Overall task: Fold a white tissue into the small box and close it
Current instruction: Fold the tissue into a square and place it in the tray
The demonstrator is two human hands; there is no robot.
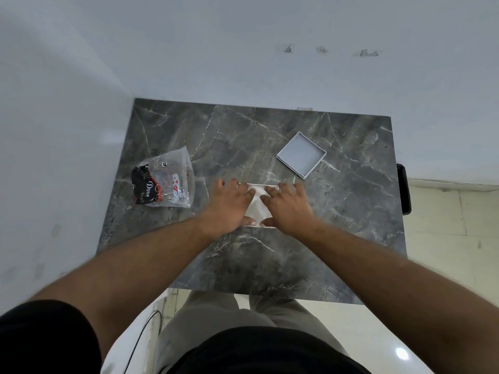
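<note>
White tissue point(256, 205) lies in the small box point(258, 185) at mid-frame on the grey marble desk point(270, 130), both hands flat on it with fingers spread, gripping nothing: left hand point(229, 205), right hand point(290, 207). The lid point(301, 154) sits open-side up toward upper right, nearer the right hand.

A dark grey marble-patterned worktop point(270, 260) stands in a corner against white walls. Near its left edge lies a clear plastic bag point(164, 182) with a dark packet inside. Toward the far right lies a shallow white lid point(301, 155), inner side up. At the centre sits a small white box point(258, 206), mostly covered by two hands.
</note>
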